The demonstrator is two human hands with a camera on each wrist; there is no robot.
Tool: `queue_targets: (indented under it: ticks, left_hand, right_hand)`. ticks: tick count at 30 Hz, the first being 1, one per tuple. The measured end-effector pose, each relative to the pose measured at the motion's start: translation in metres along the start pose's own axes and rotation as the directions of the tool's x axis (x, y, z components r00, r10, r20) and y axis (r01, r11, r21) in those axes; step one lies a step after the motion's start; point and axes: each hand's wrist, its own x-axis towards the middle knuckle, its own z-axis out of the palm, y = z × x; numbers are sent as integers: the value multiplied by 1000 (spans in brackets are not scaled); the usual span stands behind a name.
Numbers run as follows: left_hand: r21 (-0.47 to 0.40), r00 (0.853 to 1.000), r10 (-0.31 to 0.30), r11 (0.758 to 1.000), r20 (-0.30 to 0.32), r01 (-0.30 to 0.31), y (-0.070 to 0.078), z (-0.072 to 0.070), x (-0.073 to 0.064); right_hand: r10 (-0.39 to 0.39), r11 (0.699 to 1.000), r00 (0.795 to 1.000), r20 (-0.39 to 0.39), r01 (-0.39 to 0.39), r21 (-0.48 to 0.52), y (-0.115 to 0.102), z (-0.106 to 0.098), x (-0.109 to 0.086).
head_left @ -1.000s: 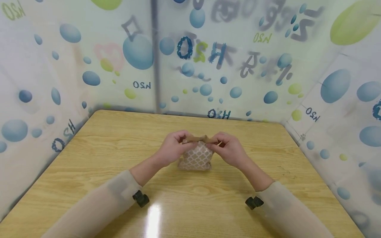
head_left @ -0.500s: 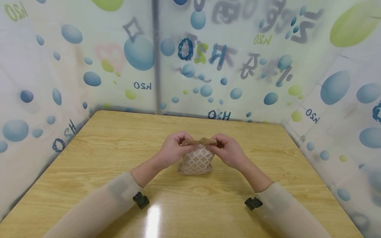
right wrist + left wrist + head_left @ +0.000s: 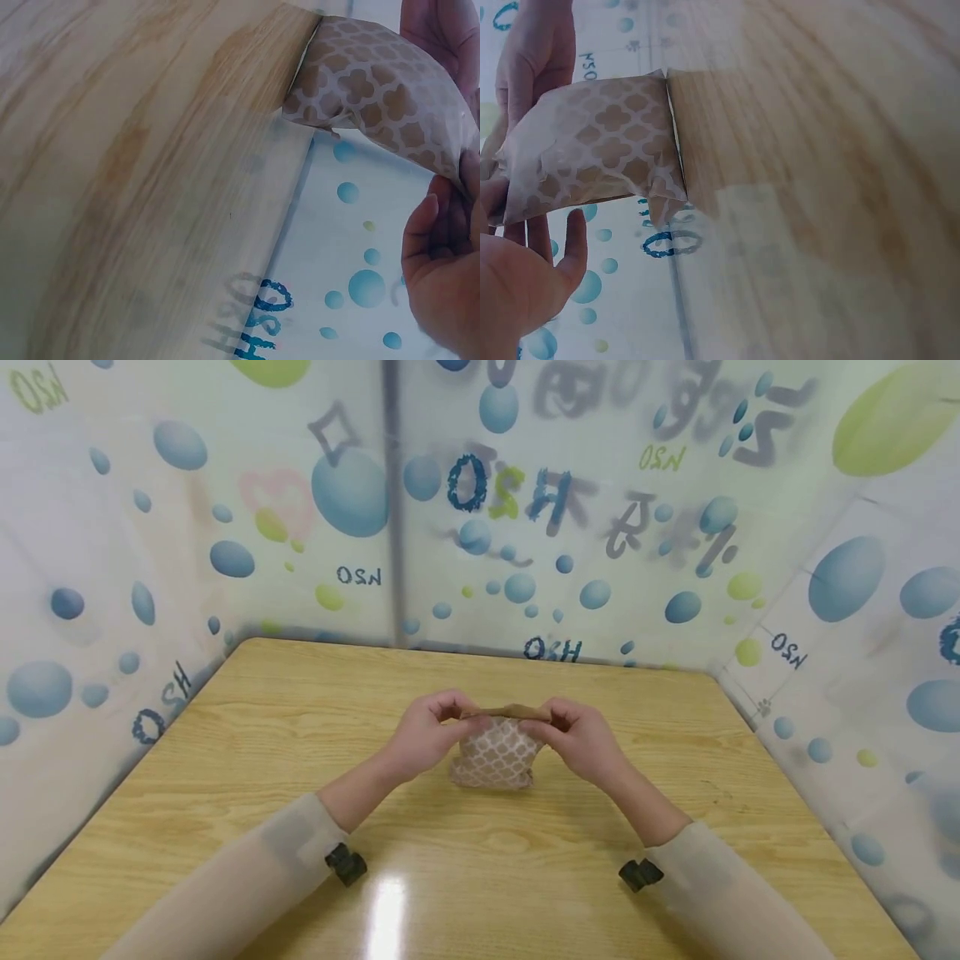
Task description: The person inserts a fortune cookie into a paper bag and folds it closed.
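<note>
A small brown paper bag (image 3: 497,758) with a white lattice pattern stands upright near the middle of the table, its bottom on the wood. My left hand (image 3: 423,735) pinches the left end of its plain brown top edge, thumb on the near side. At the other end, my right hand (image 3: 581,739) pinches the same edge in the same way. The left wrist view shows the patterned side of the bag (image 3: 615,142) bulging somewhat. In the right wrist view, the bag (image 3: 375,90) has a creased lower corner. What is inside it is hidden.
The wooden table (image 3: 480,877) has a glossy top with a bright light reflection near the front. Behind it and on both sides hangs a pale curtain (image 3: 480,560) with blue and green drops. A dark clip-like device (image 3: 347,864) sits at the left cuff.
The hands first dipped slightly with the bag's top edge, then rose a little. The left hand has shifted slightly left, and the top edge now looks straighter and wider between the hands.
</note>
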Motion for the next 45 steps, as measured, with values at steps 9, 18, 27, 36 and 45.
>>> queue_targets:
  ticks: [9, 18, 27, 36, 45]
  left_hand:
    - [17, 1000, -16, 1000, -6, 16, 1, -3, -1]
    - [69, 999, -4, 998, 43, 1, 0, -11, -1]
    - [66, 991, 62, 995, 121, -70, -1, -8, 1]
    - [58, 989, 16, 998, 145, -25, 4, -10, 0]
    - [116, 993, -55, 992, 105, 43, 14, 2, 8]
  right_hand:
    - [-86, 996, 996, 7, 86, -39, 0, 0, -1]
    - [-75, 997, 996, 39, 75, 2, 9, -6, -2]
    - [-181, 980, 979, 95, 172, 99, 16, -9, -3]
    - [-244, 969, 959, 141, 235, 76, 20, -12, -2]
    - [-173, 985, 976, 133, 167, 52, 12, -13, -3]
